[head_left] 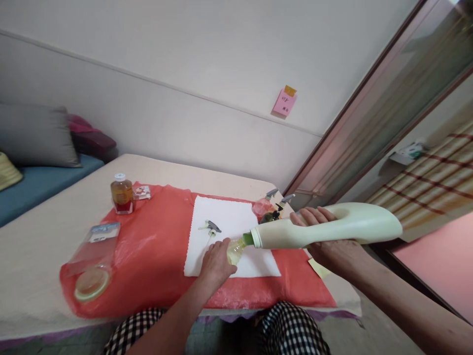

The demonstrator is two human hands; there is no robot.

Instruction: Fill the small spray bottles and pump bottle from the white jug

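My right hand is wrapped round the handle of a large pale green detergent jug, which is tipped on its side, mouth to the left. The jug's green spout meets the neck of a small clear bottle. My left hand grips this bottle, which leans and has pale yellowish liquid in it. A grey and white spray trigger head with its tube lies on the white cloth, just beyond my left hand.
The cloth lies on a red plastic sheet over the beige table. At the left are a bottle of amber-red liquid, a plastic bag and a round lid. Other pump and spray bottles stand behind the jug.
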